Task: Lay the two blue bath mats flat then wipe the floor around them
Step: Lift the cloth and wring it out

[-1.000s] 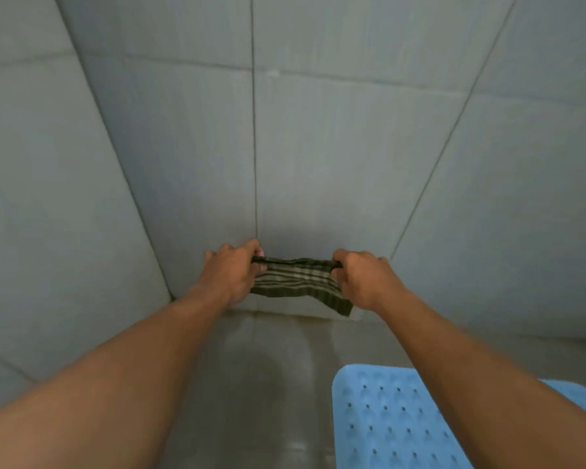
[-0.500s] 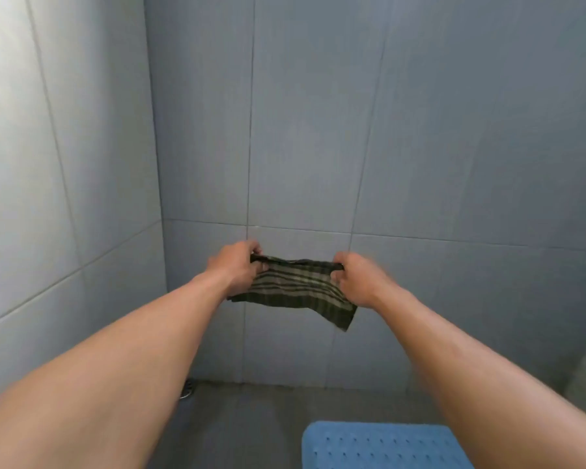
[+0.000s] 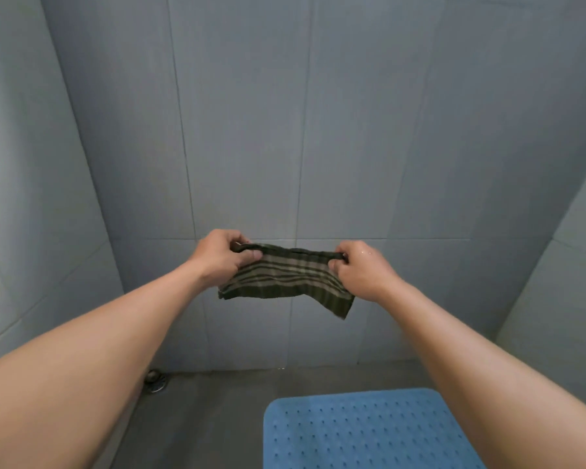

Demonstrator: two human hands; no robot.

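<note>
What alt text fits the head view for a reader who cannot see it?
The left hand and the right hand hold a dark green striped cloth stretched between them by its top edge, in front of a grey tiled wall. Below, one blue bath mat lies flat on the grey floor, with a round drain in the left corner.

The view tilts up the back wall [image 3: 285, 130], so the left hand [image 3: 219, 257] and right hand [image 3: 364, 270] now show well above the floor [image 3: 210, 418]. The striped cloth [image 3: 285, 279] hangs wider. A drain [image 3: 156, 380] appears at 7 o'clock, and the blue bath mat [image 3: 352, 431] drops toward 5 o'clock.
</note>
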